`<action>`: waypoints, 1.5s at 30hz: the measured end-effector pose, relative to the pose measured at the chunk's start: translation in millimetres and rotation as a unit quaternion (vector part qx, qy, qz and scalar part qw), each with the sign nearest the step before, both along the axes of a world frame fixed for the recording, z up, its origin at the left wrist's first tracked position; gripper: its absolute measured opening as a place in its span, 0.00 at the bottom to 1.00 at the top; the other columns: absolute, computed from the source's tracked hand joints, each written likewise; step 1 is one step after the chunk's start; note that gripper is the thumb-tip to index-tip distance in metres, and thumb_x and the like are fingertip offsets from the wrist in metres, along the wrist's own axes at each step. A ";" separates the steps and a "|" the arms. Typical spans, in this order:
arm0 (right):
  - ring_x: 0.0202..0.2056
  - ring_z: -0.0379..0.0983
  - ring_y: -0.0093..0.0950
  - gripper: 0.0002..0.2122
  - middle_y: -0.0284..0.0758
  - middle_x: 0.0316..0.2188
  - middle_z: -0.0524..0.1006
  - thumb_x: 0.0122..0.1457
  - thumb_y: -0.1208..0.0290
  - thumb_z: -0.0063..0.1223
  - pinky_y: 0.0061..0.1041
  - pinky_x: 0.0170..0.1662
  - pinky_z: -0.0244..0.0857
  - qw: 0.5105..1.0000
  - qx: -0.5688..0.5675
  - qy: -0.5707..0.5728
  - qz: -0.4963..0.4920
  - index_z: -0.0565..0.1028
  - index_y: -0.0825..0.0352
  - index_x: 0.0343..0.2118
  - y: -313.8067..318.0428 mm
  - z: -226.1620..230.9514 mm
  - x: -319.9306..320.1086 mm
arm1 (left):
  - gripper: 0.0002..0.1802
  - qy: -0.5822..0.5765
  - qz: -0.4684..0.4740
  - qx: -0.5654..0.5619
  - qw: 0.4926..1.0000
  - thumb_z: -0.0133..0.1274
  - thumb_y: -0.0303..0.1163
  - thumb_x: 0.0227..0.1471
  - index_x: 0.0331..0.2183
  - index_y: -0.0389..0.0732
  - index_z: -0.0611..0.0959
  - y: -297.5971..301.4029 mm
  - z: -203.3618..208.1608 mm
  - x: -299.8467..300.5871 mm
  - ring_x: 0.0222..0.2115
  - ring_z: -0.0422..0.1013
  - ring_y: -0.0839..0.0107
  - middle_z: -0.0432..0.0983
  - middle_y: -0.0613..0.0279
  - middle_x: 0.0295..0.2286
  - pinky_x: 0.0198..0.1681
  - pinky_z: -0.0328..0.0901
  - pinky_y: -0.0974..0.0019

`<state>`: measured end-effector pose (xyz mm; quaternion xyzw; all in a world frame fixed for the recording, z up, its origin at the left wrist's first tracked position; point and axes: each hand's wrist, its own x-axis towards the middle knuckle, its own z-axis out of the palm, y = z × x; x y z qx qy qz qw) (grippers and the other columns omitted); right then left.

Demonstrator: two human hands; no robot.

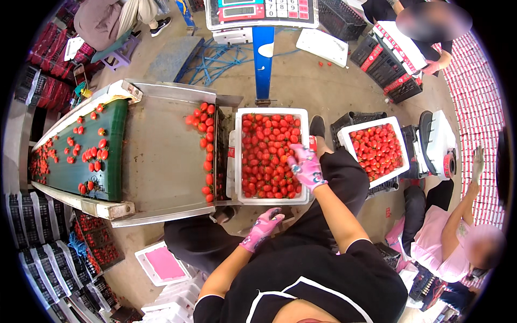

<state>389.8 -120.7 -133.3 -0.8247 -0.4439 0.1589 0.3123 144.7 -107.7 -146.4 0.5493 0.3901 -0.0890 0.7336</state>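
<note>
A white foam box (pixel 238 156) full of small red tomatoes (pixel 269 140) stands in front of me. My right hand (pixel 307 166), in a pink patterned glove, reaches over the box's right side. Its fingers are spread and lie on or just above the tomatoes, holding none that I can see. Below the box's near edge is my left hand (pixel 262 229), in a matching glove. Its fingers are loosely bent and a little apart, with nothing visible in them.
On the left a green conveyor belt (pixel 112 156) carries tomatoes to a metal chute (pixel 161 156), with more along its right edge. A blue scale post (pixel 263 64) rises behind the box. At right stands another tomato-filled foam box (pixel 405 156). People sit nearby among stacked black crates (pixel 385 70).
</note>
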 end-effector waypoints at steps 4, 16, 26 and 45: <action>0.54 0.58 0.42 0.23 0.42 0.55 0.62 0.54 0.59 0.51 0.41 0.55 0.53 0.994 -0.040 -0.066 0.080 0.67 0.58 0.53 14.5 -18.1 -15.9 | 0.29 0.113 -0.140 0.120 0.976 0.51 0.47 0.53 0.51 0.38 0.71 14.4 73.9 32.6 0.46 0.70 0.61 0.72 0.50 0.46 0.47 0.64 0.64; 0.46 0.66 0.48 0.19 0.50 0.50 0.66 0.55 0.65 0.51 0.41 0.46 0.64 0.987 -0.026 -0.117 0.109 0.69 0.60 0.50 27.6 -29.3 -25.1 | 0.26 0.058 -0.074 0.107 0.990 0.51 0.45 0.53 0.49 0.39 0.73 4.9 9.3 -16.7 0.45 0.70 0.60 0.73 0.52 0.45 0.48 0.64 0.63; 0.42 0.68 0.44 0.12 0.44 0.42 0.68 0.51 0.73 0.53 0.37 0.44 0.64 0.995 0.065 0.070 -0.007 0.68 0.61 0.40 38.2 -27.4 -4.2 | 0.27 0.036 -0.110 0.221 0.968 0.50 0.49 0.52 0.48 0.41 0.74 3.7 -15.2 -29.7 0.48 0.68 0.55 0.73 0.51 0.45 0.50 0.62 0.61; 0.39 0.72 0.24 0.20 0.33 0.41 0.73 0.57 0.64 0.54 0.24 0.41 0.69 0.668 0.165 0.715 0.121 0.64 0.61 0.51 112.6 91.3 -97.6 | 0.26 0.040 -0.079 0.117 0.989 0.51 0.45 0.53 0.49 0.37 0.73 9.4 -9.4 -37.3 0.46 0.70 0.63 0.74 0.53 0.44 0.50 0.62 0.65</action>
